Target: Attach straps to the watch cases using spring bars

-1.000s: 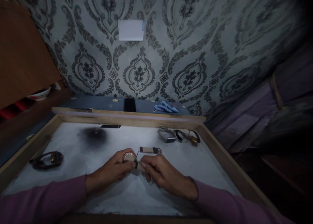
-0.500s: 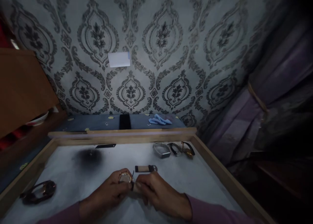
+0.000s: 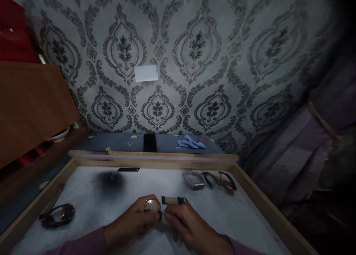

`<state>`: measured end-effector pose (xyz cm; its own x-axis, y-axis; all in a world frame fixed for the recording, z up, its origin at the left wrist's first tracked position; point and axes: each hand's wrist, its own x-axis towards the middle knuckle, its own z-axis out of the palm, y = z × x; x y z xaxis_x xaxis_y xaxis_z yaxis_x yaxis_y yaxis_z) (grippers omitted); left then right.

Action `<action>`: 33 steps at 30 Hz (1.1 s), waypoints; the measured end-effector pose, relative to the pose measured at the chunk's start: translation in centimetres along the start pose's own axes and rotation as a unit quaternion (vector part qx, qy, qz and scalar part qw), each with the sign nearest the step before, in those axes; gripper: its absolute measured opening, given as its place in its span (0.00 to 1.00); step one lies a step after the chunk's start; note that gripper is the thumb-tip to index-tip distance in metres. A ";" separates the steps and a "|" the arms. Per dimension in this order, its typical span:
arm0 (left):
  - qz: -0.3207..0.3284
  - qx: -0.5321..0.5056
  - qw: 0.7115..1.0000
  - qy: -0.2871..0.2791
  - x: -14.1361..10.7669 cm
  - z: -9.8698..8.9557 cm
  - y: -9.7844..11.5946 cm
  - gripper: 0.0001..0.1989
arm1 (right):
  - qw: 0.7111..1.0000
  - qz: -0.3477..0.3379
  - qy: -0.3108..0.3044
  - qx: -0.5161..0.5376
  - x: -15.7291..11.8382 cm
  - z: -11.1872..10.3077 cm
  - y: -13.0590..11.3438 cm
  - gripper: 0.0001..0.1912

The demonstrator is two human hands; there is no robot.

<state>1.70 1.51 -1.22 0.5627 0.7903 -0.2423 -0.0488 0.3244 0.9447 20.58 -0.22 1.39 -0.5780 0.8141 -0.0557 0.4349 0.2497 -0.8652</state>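
Observation:
Near the front middle of the white-bottomed tray, my left hand [image 3: 136, 217] is closed on a round watch case [image 3: 151, 206] with a rose-gold rim. My right hand [image 3: 189, 223] is closed beside it, its fingers pinching a light-coloured strap piece [image 3: 164, 218] at the case's right side. The fingertips of both hands almost meet there. A separate strap piece [image 3: 172, 200], beige with dark ends, lies on the tray just beyond my right hand.
Several watches lie in the tray: a brown one [image 3: 58, 215] at left, a silver one [image 3: 194, 180] and others at back right. A flat black strip [image 3: 128, 169] lies near the wooden rim [image 3: 155, 156]. Behind are a black phone [image 3: 150, 142] and a blue cloth [image 3: 191, 141].
The view has shifted, so the scene sits farther right and slightly lower. The thin dark tip that stood up between my hands no longer shows. Both hands keep their hold.

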 end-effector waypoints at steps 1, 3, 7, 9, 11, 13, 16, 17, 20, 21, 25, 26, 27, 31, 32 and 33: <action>0.001 0.001 1.000 0.002 -0.1 0.0 0.2 0.10 | 1.000 0.003 -0.003 0.003 0.0 0.0 0.1 0.19; -0.009 0.005 1.000 -0.005 -0.2 0.1 0.6 0.09 | 1.000 0.014 -0.014 0.008 0.1 0.0 0.3 0.21; -0.002 -0.001 1.000 -0.009 -0.5 0.0 1.0 0.08 | 1.000 0.002 -0.028 -0.001 0.2 0.0 0.9 0.24; 0.000 -0.012 1.000 -0.015 -0.6 -0.2 1.1 0.08 | 0.999 -0.001 -0.032 -0.007 0.3 0.1 1.1 0.25; 0.003 -0.025 0.999 -0.020 -0.8 -0.3 1.2 0.09 | 0.999 0.005 -0.034 -0.014 0.4 0.2 1.1 0.25; 0.002 -0.037 0.999 -0.027 -0.9 -0.5 1.1 0.09 | 0.999 0.014 -0.030 -0.026 0.4 0.3 0.9 0.26; 0.017 -0.033 0.999 -0.031 -1.0 -0.8 0.9 0.09 | 0.999 0.002 -0.015 -0.050 0.5 0.5 0.7 0.27; 0.018 -0.028 0.999 -0.034 -1.0 -0.9 0.9 0.09 | 0.998 0.003 -0.016 -0.056 0.6 0.5 0.6 0.26; 0.021 -0.028 0.999 -0.027 -1.0 -1.0 0.8 0.09 | 0.996 -0.019 0.017 -0.085 0.7 0.4 0.6 0.26; 0.021 -0.027 0.999 -0.029 -1.0 -1.0 0.8 0.09 | 0.996 -0.018 0.012 -0.089 0.7 0.4 0.7 0.26; 0.022 -0.020 0.999 -0.038 -1.0 -1.0 0.9 0.09 | 0.997 -0.009 0.008 -0.081 0.7 0.5 0.4 0.27; 0.023 -0.018 0.999 -0.039 -1.0 -1.0 0.9 0.09 | 0.997 -0.005 0.002 -0.078 0.6 0.5 0.1 0.26; 0.023 -0.015 0.999 -0.038 -1.1 -1.0 0.9 0.09 | 0.997 -0.002 0.003 -0.075 0.5 0.6 -0.1 0.26; 0.020 -0.004 0.999 -0.043 -1.2 -0.8 0.8 0.11 | 0.998 0.014 0.003 -0.059 0.1 0.8 -1.0 0.25; 0.021 -0.001 0.999 -0.044 -1.3 -0.8 0.9 0.11 | 0.998 0.017 0.003 -0.059 0.1 0.9 -1.1 0.25; 0.022 0.001 0.999 -0.045 -1.3 -0.8 0.9 0.11 | 0.998 0.018 0.001 -0.061 0.0 1.0 -1.1 0.25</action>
<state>0.29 1.16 -0.26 0.6314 0.7544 -0.1794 -0.0735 0.2885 0.9546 19.41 -0.96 1.85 -0.5592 0.8248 -0.0839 0.5359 0.2823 -0.7957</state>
